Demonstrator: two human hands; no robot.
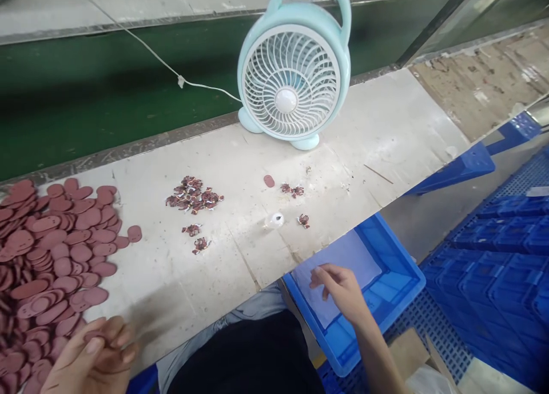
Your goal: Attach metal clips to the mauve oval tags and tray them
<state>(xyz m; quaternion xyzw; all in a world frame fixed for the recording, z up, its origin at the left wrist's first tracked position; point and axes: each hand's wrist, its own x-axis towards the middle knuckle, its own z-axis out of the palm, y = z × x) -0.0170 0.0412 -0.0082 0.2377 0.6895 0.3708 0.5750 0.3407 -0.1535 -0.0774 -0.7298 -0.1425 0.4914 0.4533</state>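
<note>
My left hand [96, 354] is at the lower left, its thumb and fingers closed on a flat reddish-brown oval piece [95, 335]. Beside it spreads a large heap of similar oval pieces [64, 251], some with small holes. Over the blue bin [397, 291] hangs my right hand [338, 288], fingers loosely bent and apart, with nothing visible in them. A cluster of small brown-and-white pieces [193, 195] lies mid-table, with several more scattered to the right. Near those are a single oval piece [269, 180] and a small clear-and-white container [274, 220].
A light-blue fan [294, 79] stands at the table's back edge, its white cord [154, 54] running left. Stacked blue crates [493, 268] stand at the right. A thin brown stick [378, 174] lies on the table [163, 285]. An open cardboard box [407, 354] is below.
</note>
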